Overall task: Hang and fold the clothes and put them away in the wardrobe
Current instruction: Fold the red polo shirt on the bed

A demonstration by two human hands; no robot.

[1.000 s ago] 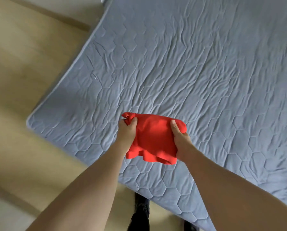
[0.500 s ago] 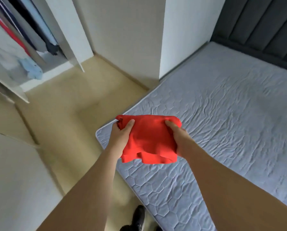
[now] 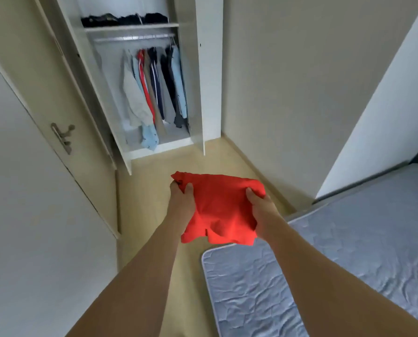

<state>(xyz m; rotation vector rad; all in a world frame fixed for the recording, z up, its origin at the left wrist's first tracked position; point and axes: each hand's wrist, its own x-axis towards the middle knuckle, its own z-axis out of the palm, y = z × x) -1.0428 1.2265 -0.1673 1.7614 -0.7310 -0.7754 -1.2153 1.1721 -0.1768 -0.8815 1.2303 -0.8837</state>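
Between both hands, above the tan floor: one folded bright-red cloth garment, left hand gripping its left edge, right hand its right edge, thumbs pressed on top. Beyond the grip: open white wardrobe, hanging shirts, dark folded items on its shelf. Right of the grip: grey quilted mattress.

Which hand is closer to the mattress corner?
Right. The right hand grips the red garment just above the mattress corner; the left hand is farther left, over floor.
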